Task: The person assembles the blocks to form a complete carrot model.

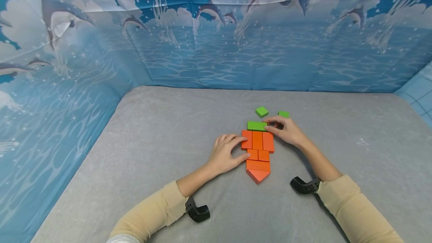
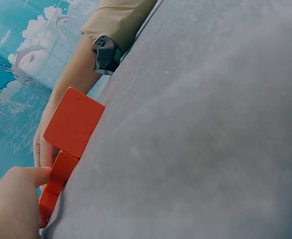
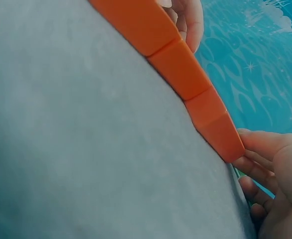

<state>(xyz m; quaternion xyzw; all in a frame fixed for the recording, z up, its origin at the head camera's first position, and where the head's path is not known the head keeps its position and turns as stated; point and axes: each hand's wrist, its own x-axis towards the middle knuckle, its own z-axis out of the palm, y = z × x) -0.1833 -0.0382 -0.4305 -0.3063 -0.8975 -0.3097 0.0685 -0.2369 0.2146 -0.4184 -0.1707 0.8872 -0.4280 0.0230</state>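
Orange wooden blocks [image 1: 257, 140] lie flat and edge to edge in one figure, ending in a triangular block [image 1: 258, 176] nearest the person. My left hand [image 1: 225, 153] touches the figure's left side, its thumb beside a small square block [image 1: 252, 155] and a fingertip on the upper left block. Across the top lies a long green block [image 1: 256, 126]. My right hand [image 1: 287, 129] pinches its right end between thumb and forefinger. In the right wrist view, orange blocks hide most of the green one from sight beside the right hand [image 3: 280, 172].
Two small green blocks lie beyond the figure, one turned cornerwise [image 1: 261, 112] and one [image 1: 283, 114] just behind the right hand. A grey cloth [image 1: 168, 123] covers the table. Blue dolphin-print curtains [image 1: 216, 55] rise along its back and left side.
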